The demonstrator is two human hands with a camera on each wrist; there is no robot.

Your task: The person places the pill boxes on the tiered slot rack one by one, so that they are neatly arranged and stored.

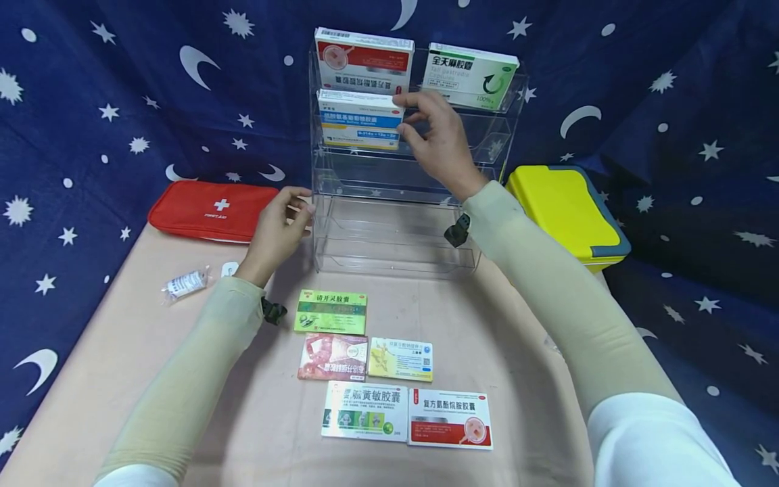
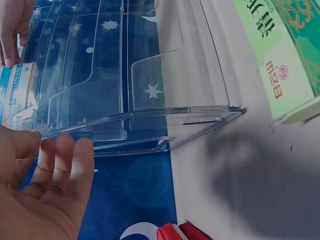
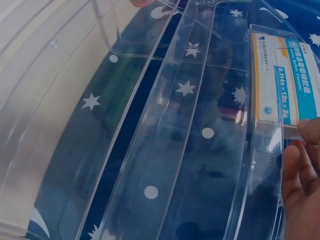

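Carefully now: a blue box goes onto the second tier of the clear rack.

Up at the rack (image 1: 389,203), the right hand (image 1: 439,142) pinches the end of the blue box (image 1: 360,120) between thumb and fingertips, the other fingers loosely curled; the box stands at the left of the second tier, just under the red box (image 1: 364,61), with the green box (image 1: 470,74) beside that on the top tier. The left hand (image 1: 281,226) rests straight, close-set fingers (image 2: 70,165) against the rack's left edge. To my eye, doing this well means keeping that left hand braced so the light rack does not slide, pushing the box square against the back wall, label outward, and letting go only once it sits flat behind the lip. Five more boxes (image 1: 389,368) lie on the table (image 1: 517,352) near the person.
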